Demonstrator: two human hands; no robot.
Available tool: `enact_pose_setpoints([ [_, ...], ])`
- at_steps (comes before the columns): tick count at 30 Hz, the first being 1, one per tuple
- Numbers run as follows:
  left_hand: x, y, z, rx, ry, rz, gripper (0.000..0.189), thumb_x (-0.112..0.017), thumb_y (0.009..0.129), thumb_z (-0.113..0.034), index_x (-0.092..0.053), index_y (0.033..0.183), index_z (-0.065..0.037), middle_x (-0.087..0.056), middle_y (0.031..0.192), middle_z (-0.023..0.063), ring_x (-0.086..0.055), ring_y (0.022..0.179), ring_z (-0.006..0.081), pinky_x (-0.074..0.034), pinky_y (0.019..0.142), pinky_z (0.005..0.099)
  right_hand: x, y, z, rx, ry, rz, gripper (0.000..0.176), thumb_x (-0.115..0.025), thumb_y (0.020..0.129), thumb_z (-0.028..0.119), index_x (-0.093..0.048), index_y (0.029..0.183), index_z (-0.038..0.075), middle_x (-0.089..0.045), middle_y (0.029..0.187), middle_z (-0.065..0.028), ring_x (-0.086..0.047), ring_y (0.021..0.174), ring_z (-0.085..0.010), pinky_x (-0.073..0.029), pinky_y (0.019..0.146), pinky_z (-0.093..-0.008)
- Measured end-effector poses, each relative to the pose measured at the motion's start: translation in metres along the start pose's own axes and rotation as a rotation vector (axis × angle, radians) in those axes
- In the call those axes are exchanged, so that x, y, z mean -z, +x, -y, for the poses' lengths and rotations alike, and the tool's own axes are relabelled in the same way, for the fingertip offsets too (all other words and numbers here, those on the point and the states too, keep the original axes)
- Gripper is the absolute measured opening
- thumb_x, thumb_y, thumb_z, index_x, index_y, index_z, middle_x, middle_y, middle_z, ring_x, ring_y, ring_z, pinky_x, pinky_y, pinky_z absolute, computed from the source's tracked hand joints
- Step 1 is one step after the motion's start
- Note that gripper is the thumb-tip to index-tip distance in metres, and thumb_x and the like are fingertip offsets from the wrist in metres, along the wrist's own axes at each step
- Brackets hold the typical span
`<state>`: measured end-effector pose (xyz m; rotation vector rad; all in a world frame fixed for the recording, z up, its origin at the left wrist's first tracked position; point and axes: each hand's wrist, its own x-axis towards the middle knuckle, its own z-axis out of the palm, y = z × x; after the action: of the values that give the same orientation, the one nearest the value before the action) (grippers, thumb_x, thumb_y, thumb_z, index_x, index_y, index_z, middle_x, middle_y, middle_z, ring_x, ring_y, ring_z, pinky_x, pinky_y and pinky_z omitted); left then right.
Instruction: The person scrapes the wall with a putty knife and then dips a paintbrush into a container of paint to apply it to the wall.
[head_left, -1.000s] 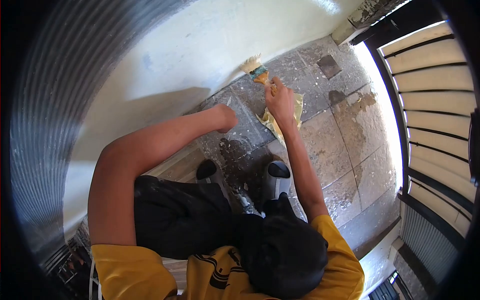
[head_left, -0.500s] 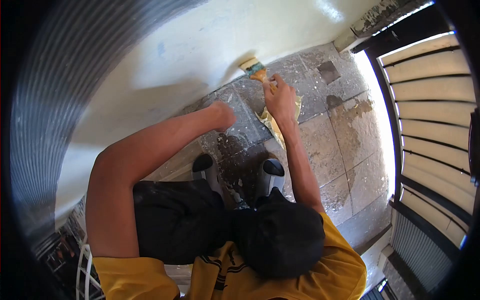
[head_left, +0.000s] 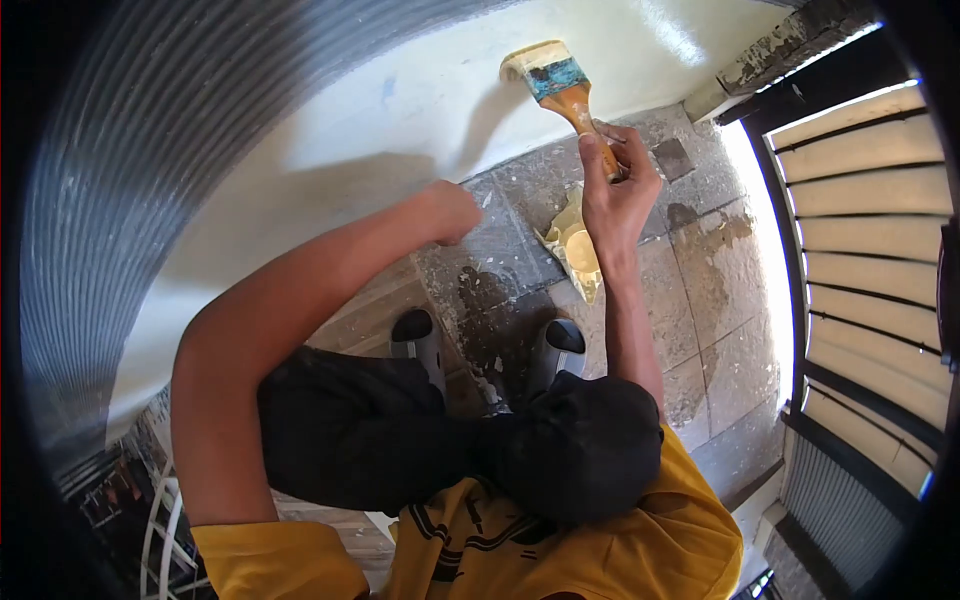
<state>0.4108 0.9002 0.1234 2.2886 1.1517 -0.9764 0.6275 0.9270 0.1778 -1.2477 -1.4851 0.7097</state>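
Paintbrush [head_left: 570,100]: we see it at 1 o'clock in the view, bristles [head_left: 538,58] at the pale wall [head_left: 440,110]; we cannot tell whether they touch.
Handling: we judge it light, the handle stiff, the bristles soft and bendable; wet paint could make it slippery.
Where to hold: we favour the wooden handle [head_left: 584,118], behind the blue-stained ferrule [head_left: 556,78].
Right hand [head_left: 622,192]: its grip pinches the handle between thumb and fingers, bristles towards 11 o'clock.
Left hand [head_left: 458,212]: at 9 o'clock from the right hand; fingers hidden, so we cannot tell its grip.
Yellowish container [head_left: 567,217]: on the tiled floor [head_left: 735,320], at 7 o'clock from the right hand.
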Motion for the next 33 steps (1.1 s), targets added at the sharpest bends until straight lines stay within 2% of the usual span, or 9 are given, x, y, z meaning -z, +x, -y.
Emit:
enact_pose_setpoints([
  [4,-0.003,-0.013,0.042,0.032,0.038,-0.010,0.016,-0.064,0.073,-0.006,-0.074,0.084,-0.002,-0.073,0.089,0.0186,-0.072,0.086,0.0356,-0.058,0.072,0.0457,-0.005,0.000,0.011,-0.024,0.017,-0.082,0.020,-0.071,0.091,0.014,-0.068,0.102,-0.002,-0.066,0.065,-0.0112,-0.052,0.057,-0.0078,-0.039,0.050,-0.0276],
  [7,0.010,-0.013,0.052,-0.005,0.043,-0.019,0.017,-0.064,0.073,-0.006,-0.074,0.085,-0.002,-0.073,0.090,0.0186,-0.072,0.086,0.0351,-0.058,0.073,0.0448,-0.008,0.000,0.022,-0.031,-0.011,-0.113,0.020,-0.071,0.090,0.013,-0.068,0.103,-0.002,-0.067,0.066,-0.0107,-0.052,0.058,-0.0075,-0.039,0.051,-0.0264],
  [14,-0.001,0.021,0.037,-0.174,-0.023,-0.042,0.019,-0.062,0.072,-0.005,-0.074,0.086,0.000,-0.072,0.091,0.0211,-0.071,0.091,0.0353,-0.057,0.074,0.0450,-0.004,0.005,0.049,-0.086,-0.053,-0.125,0.022,-0.071,0.091,0.014,-0.067,0.106,-0.002,-0.068,0.070,-0.0097,-0.056,0.063,-0.0082,-0.041,0.054,-0.0255],
  [20,-0.003,0.036,0.039,-0.192,-0.062,0.038,0.019,-0.060,0.072,-0.002,-0.073,0.086,0.003,-0.071,0.093,0.0240,-0.070,0.090,0.0375,-0.056,0.074,0.0466,-0.003,0.008,0.067,-0.085,-0.130,-0.154,0.027,-0.072,0.091,0.018,-0.067,0.107,-0.003,-0.068,0.070,-0.0111,-0.059,0.063,-0.0102,-0.043,0.056,-0.0264],
  [22,0.011,0.038,0.034,-0.157,-0.040,0.102,0.028,-0.063,0.070,-0.003,-0.075,0.095,-0.001,-0.072,0.100,0.0216,-0.070,0.096,0.0360,-0.056,0.076,0.0458,-0.003,0.008,0.073,-0.094,-0.147,-0.156,0.027,-0.072,0.090,0.019,-0.068,0.107,-0.003,-0.068,0.070,-0.0113,-0.059,0.064,-0.0106,-0.044,0.057,-0.0268],
  [26,0.015,0.052,0.022,-0.212,-0.024,0.102,0.022,-0.059,0.073,-0.002,-0.073,0.088,0.003,-0.071,0.093,0.0246,-0.071,0.090,0.0376,-0.056,0.074,0.0463,-0.004,0.007,0.077,-0.071,-0.170,-0.161,0.028,-0.072,0.089,0.020,-0.068,0.106,-0.003,-0.068,0.070,-0.0113,-0.060,0.064,-0.0118,-0.045,0.058,-0.0281],
  [28,0.015,0.061,0.011,-0.221,-0.018,0.082,0.030,-0.063,0.072,-0.004,-0.076,0.099,-0.004,-0.072,0.105,0.0199,-0.070,0.099,0.0342,-0.057,0.079,0.0444,-0.003,0.007,0.078,-0.082,-0.168,-0.163,0.028,-0.072,0.089,0.020,-0.068,0.106,-0.003,-0.068,0.070,-0.0112,-0.060,0.064,-0.0122,-0.045,0.059,-0.0288],
  [33,0.015,0.069,-0.023,-0.342,0.045,0.066,0.034,-0.063,0.074,-0.006,-0.074,0.106,-0.005,-0.071,0.113,0.0176,-0.069,0.106,0.0317,-0.056,0.084,0.0426,-0.004,0.007,0.071,-0.045,-0.165,-0.174,0.028,-0.071,0.089,0.020,-0.068,0.105,-0.003,-0.067,0.069,-0.0107,-0.059,0.064,-0.0125,-0.046,0.059,-0.0305],
])
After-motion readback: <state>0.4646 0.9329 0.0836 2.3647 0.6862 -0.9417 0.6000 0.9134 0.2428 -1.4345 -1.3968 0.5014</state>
